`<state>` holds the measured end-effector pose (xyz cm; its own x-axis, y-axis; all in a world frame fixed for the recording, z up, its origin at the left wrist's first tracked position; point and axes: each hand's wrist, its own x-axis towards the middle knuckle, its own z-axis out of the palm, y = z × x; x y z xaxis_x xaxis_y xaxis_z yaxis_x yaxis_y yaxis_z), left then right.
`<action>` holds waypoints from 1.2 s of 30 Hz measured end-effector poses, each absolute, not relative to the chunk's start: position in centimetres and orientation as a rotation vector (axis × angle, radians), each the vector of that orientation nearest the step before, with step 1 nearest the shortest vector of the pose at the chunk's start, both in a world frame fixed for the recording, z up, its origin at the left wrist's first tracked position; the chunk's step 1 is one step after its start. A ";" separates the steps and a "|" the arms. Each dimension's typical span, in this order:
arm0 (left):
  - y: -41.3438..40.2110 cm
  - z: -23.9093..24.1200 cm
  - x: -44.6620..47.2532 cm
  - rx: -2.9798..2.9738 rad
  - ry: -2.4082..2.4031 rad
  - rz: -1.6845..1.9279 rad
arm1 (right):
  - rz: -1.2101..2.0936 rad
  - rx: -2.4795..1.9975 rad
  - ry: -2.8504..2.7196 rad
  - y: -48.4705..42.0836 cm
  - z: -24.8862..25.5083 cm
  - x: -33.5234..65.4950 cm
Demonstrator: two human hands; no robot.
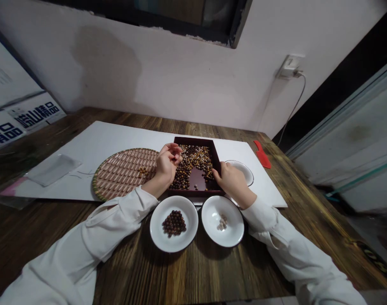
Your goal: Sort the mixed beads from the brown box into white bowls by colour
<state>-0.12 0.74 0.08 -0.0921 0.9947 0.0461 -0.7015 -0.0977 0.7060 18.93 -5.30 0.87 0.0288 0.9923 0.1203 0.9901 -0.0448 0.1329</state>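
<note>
So this is a bead-sorting setup on a wooden surface [187,275], with a big white board [117,135] laid over the far part of it. The main thing is a dark square tray [213,148] sitting on the board roughly in the middle. It's full of mixed beads [193,159] in brown, tan and cream, with a bare patch near its near edge.

The left hand [167,164] hangs over the tray's left edge. Its grip is bunched up, fingertips [176,155] drawn together just above the beads. Can't tell if there's actually a bead between them, too small to see.

The right hand [232,182] is at the tray's near right corner and touching it, back of the hand toward the camera. The fingers are tucked against the rim, so I honestly can't tell whether that grip is clamped on the tray or just resting there.

Two white dishes sit side by side on the bare wood just near of the tray. The left dish [158,239] has a pile of dark brown beads [174,223], and the right dish [234,232] has just a few pale beads [223,222]. A third white dish [247,170] peeks out behind the right hand.

Left of the tray there's a round woven tray [123,173] with a couple of beads [142,171] on it, and further left a clear plastic bag [52,168]. A red plastic scraper [262,155] lies at the board's far right corner.
</note>
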 end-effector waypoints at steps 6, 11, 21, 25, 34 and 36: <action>0.8 0.0 -0.1 0.626 0.592 1.592 | 0.260 2.254 2.161 -5.3 1.0 18.9; 0.8 -0.1 -0.1 0.629 0.595 1.592 | 0.252 2.247 2.162 -5.3 0.9 18.8; 1.0 -0.2 0.0 0.653 0.629 1.575 | 0.242 2.251 2.145 -5.2 0.8 18.9; 1.1 -0.3 0.2 0.700 0.660 1.553 | 0.265 2.255 2.143 -5.2 0.7 18.9; 1.4 -0.4 0.4 0.732 0.664 1.549 | 0.260 2.253 2.131 -5.1 0.7 19.0; 1.4 -0.5 0.4 0.738 0.659 1.551 | 0.261 2.252 2.128 -5.1 0.7 18.9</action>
<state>0.38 1.44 -0.46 -0.0620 0.9946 0.0830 -0.6311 -0.1035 0.7688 18.92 -5.10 0.73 0.0496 0.9938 0.0992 0.9884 -0.0631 0.1381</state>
